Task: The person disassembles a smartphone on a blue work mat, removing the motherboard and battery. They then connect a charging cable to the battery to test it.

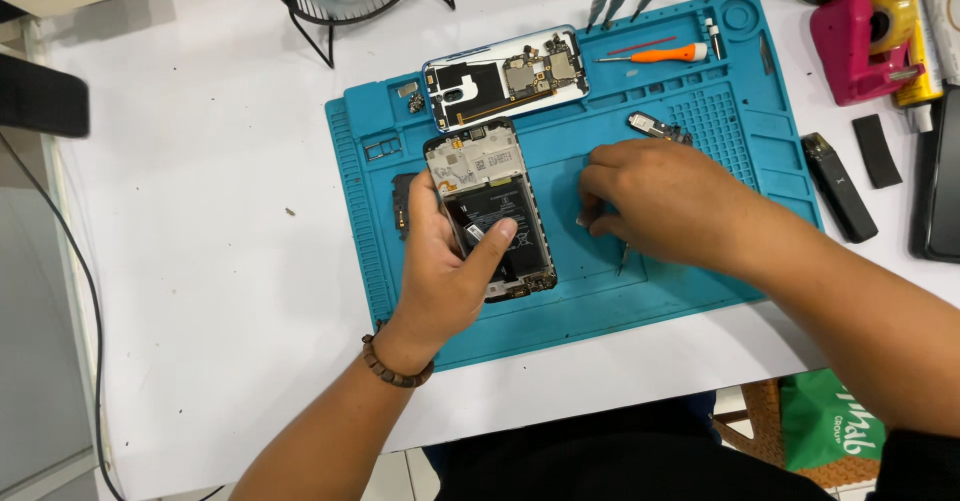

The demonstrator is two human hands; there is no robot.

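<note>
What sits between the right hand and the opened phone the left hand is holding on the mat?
Nothing visible: only bare blue mat separates the right hand from the opened phone, which the left hand grips.

The near edge of the white desk and its left side lie open; the blue silicone repair mat is crowded at its far edge by a white phone back shell, while a black wire fan stand blocks the desk's far edge
</note>
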